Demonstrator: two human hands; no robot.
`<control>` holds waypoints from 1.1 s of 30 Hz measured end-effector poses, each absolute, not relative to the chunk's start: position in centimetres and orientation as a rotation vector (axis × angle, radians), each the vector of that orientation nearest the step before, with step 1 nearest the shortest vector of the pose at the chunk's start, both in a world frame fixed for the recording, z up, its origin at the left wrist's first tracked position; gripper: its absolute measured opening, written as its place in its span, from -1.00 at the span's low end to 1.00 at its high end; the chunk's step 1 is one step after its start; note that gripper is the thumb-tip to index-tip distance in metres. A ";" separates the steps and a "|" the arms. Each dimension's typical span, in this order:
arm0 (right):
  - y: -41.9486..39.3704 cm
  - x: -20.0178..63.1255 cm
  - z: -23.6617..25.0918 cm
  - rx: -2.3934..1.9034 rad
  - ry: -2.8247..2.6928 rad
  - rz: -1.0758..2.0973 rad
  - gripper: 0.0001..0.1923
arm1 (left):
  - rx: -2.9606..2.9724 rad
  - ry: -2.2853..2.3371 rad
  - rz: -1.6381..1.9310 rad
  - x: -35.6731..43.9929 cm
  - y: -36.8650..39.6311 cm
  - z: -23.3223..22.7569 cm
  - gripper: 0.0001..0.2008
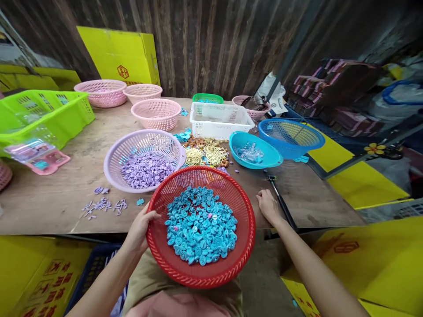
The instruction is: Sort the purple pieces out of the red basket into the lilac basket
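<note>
My left hand point(142, 226) grips the left rim of a red plastic basket point(243, 259), thumb over the edge. The basket tilts toward me above my lap, at the table's front edge. Inside lies a heap of small blue spiral-patterned plastic pieces point(201, 229), with a few pink and white bits among them. My right hand point(268, 205) rests on the table to the right of the basket, fingers curled down; whether anything is under them is hidden. Close by it lies a black rod-like tool point(280, 200). Behind the red basket stands a lilac basket point(110, 165) of purple pieces point(147, 171).
Loose purple pieces point(103, 204) lie at front left. A green crate point(62, 125) and a pink packaged set point(49, 160) stand left. Farther back are pink baskets point(157, 114), a white basket point(221, 127), a turquoise bowl point(272, 158) and a blue basket point(294, 145). Yellow cartons point(363, 255) flank the table.
</note>
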State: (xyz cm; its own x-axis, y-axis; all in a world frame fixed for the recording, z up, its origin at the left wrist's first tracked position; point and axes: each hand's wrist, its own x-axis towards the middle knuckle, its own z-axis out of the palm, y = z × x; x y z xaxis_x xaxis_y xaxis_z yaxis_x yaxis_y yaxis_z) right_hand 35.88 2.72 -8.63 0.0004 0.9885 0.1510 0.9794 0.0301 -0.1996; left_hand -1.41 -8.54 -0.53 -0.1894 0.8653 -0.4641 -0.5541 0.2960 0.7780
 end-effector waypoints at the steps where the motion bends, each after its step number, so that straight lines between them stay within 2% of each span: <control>1: 2.8 36.0 -8.5 -2.005 -2.029 0.102 -0.86 | 0.351 1.205 1.316 -1.4 -8.6 -0.6 -0.41; 9: 1.6 35.5 -7.0 -1.800 -2.137 0.351 -0.78 | 0.372 1.300 1.297 -1.5 -8.7 -0.6 -0.39; 13: -0.4 34.0 -7.1 -1.732 -2.441 0.283 -0.80 | 0.364 1.321 1.295 -1.4 -8.6 -0.4 -0.39; 19: -0.6 32.0 -6.4 -1.956 -2.483 0.257 -0.82 | 0.355 1.315 1.314 -1.2 -8.6 -0.5 -0.41; 23: 0.7 31.5 -4.4 -2.194 -2.185 0.345 -0.79 | 0.358 1.310 1.316 -1.3 -8.7 -0.9 -0.42; 28: -0.5 28.7 1.5 -1.776 -1.889 0.214 -0.73 | 0.340 1.254 1.324 -0.7 -8.9 -0.6 -0.39; 33: -3.2 24.9 4.8 -1.291 -2.372 0.617 -0.74 | 0.267 1.174 1.368 0.1 -9.6 0.1 -0.41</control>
